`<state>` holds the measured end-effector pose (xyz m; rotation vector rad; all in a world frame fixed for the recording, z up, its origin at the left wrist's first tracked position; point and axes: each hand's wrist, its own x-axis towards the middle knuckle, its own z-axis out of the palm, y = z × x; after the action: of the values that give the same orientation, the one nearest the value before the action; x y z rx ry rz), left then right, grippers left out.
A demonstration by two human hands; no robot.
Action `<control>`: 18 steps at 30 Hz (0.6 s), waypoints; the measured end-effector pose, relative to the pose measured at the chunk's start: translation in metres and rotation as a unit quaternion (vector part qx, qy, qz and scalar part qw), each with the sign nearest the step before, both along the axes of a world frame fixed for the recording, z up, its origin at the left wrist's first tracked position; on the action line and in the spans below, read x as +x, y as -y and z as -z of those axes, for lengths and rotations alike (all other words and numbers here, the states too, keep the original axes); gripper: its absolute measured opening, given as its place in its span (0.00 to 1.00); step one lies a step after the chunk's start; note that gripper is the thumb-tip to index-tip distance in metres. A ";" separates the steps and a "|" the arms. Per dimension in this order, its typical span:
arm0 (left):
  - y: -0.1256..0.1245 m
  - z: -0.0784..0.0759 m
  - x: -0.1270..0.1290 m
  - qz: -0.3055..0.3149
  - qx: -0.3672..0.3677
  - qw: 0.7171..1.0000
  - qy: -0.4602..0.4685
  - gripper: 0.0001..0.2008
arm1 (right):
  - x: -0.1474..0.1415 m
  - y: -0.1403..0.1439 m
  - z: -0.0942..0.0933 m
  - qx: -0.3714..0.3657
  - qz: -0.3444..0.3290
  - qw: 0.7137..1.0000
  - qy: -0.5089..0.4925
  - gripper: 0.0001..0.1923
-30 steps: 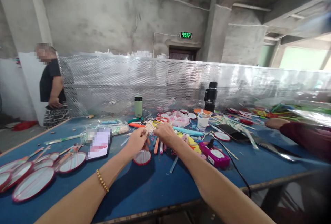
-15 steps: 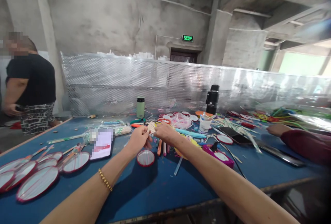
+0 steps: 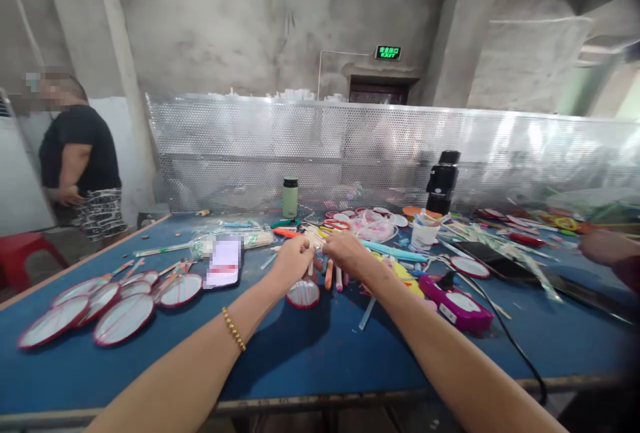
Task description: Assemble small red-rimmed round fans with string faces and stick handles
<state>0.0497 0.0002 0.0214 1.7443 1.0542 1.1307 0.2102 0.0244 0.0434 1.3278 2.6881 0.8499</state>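
Observation:
My left hand [image 3: 296,261] is closed, its thumb and fingers pinching what looks like a thin pale wooden stick [image 3: 311,265]. Beside it, my right hand [image 3: 345,250] is closed too, back upward; its fingertips point at the left hand and what they hold is hidden. Just under my left hand, a small round white disc with a red rim [image 3: 303,294] lies on the blue table [image 3: 310,359]. Orange and pink marker-like sticks [image 3: 329,274] lie between the hands. Loose wooden sticks [image 3: 315,236] and orange-handled scissors [image 3: 337,224] are just beyond.
Several larger red-rimmed discs [image 3: 124,319] overlap at left, near a phone [image 3: 224,263]. Right of my arm are a purple device [image 3: 460,306] with a black cable and a white cup [image 3: 425,233]. Bottles [image 3: 290,197] stand behind. A co-worker's hand [image 3: 605,246] is at far right.
The view has swung left, shifting everything rightward in the picture. My hands stay close together over the same spot, fingers still pinched. The person at far left has shifted an arm.

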 end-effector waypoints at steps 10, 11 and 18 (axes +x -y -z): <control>0.001 0.006 0.006 0.046 0.012 0.999 -0.012 0.07 | 0.011 -0.004 0.012 -0.018 -0.018 0.999 -0.027 0.10; 0.002 0.007 0.006 0.046 0.013 0.999 -0.012 0.07 | 0.011 -0.004 0.012 -0.023 -0.017 0.999 -0.029 0.11; 0.005 0.005 0.007 0.034 0.012 0.999 -0.034 0.06 | 0.009 -0.007 0.014 -0.042 -0.015 0.998 -0.035 0.11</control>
<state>0.0564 -0.0045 0.0159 1.8354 1.0168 1.0521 0.2195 0.0317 0.0290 1.3285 2.7690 0.6977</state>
